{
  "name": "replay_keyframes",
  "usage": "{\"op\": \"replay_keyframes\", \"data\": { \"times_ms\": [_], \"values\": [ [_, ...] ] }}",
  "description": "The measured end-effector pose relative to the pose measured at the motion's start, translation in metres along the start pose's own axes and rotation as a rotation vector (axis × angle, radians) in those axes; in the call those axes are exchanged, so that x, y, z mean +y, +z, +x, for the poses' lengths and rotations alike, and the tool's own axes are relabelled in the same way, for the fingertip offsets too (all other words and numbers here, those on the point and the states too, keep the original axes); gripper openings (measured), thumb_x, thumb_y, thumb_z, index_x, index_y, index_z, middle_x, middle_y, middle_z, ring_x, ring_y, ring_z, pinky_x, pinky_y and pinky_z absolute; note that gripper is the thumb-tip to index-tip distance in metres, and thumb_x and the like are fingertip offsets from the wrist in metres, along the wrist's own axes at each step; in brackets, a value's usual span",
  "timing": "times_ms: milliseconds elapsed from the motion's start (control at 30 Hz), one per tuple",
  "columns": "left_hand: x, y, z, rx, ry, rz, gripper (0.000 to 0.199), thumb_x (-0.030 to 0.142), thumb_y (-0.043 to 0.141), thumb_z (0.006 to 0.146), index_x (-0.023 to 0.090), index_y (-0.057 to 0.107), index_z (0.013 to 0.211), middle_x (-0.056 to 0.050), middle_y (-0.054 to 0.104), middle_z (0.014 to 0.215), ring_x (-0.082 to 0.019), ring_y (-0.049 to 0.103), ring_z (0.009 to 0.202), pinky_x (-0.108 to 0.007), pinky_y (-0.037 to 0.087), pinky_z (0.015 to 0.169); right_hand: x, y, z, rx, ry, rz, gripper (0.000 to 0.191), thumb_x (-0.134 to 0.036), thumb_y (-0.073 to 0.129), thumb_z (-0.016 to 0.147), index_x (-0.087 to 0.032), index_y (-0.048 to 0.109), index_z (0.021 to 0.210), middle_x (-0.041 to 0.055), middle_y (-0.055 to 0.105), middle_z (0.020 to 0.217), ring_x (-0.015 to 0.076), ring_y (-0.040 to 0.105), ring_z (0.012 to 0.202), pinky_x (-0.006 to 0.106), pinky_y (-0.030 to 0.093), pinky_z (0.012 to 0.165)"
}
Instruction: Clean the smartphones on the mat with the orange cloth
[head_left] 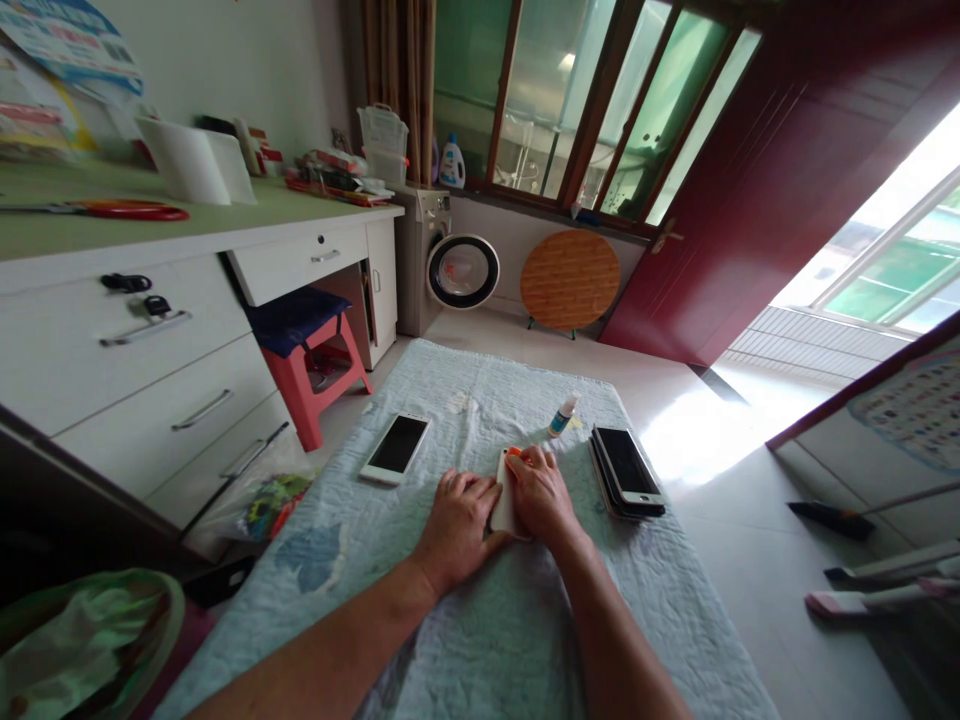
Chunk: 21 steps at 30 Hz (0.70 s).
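A pale phone [507, 511] lies on the light blue quilted cloth [480, 385], partly covered by both hands. My left hand [459, 525] is closed on its left edge, thumb at the bottom. On its upper right part, my right hand [541, 495] presses an orange item [514, 453], mostly hidden under the fingers. To the left rests a white phone [400, 446] with a dark screen. A small spray bottle [562, 414] with a blue label stands beyond my right hand. Stacked phones [628, 468] lie on the right, a white-framed one on top.
On the left are a white desk [202, 235] with drawers, a pink stool [304, 375] and a bin [169, 610]. Behind the cloth-covered surface stand a washing machine [416, 255] with its door open and a round wooden board [570, 280]. A red door [697, 230] is at the right.
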<state>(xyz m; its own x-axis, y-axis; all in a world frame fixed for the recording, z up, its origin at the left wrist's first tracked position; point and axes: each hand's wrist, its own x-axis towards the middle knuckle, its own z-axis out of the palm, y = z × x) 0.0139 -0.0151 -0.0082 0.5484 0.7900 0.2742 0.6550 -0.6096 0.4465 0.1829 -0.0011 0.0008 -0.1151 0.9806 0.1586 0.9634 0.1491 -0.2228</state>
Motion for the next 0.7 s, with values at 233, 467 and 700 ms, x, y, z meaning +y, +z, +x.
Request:
{"op": "replay_keyframes", "data": {
  "times_ms": [233,467,700],
  "values": [
    [0.008,-0.002,0.0,0.019,-0.006,0.013,0.047,0.054,0.053,0.088,0.02,0.06,0.119,-0.008,0.064,0.116,-0.03,0.05,0.11,-0.053,0.024,0.108,-0.004,-0.005,0.001,-0.006,-0.044,0.054,0.027,-0.033,0.042,0.097,-0.025,0.067,0.104,0.0057,0.057,0.102,0.0195,0.046,0.094,0.033,0.033,0.089],
    [0.007,0.002,-0.001,0.021,-0.013,0.033,0.054,0.059,0.055,0.085,0.019,0.059,0.12,-0.009,0.063,0.119,-0.031,0.05,0.112,-0.053,0.023,0.109,0.009,0.007,-0.002,0.088,0.134,0.079,0.026,-0.027,0.041,0.097,-0.025,0.067,0.098,0.0055,0.053,0.101,0.0176,0.046,0.089,0.025,0.034,0.075],
    [0.006,0.001,0.0,-0.005,-0.01,0.025,0.054,0.06,0.053,0.085,0.019,0.058,0.12,-0.01,0.062,0.122,-0.031,0.05,0.113,-0.053,0.023,0.109,0.01,0.008,-0.002,0.051,0.21,0.112,0.026,-0.028,0.04,0.097,-0.022,0.063,0.088,0.002,0.051,0.093,0.0127,0.046,0.076,0.022,0.029,0.063]
  ]
}}
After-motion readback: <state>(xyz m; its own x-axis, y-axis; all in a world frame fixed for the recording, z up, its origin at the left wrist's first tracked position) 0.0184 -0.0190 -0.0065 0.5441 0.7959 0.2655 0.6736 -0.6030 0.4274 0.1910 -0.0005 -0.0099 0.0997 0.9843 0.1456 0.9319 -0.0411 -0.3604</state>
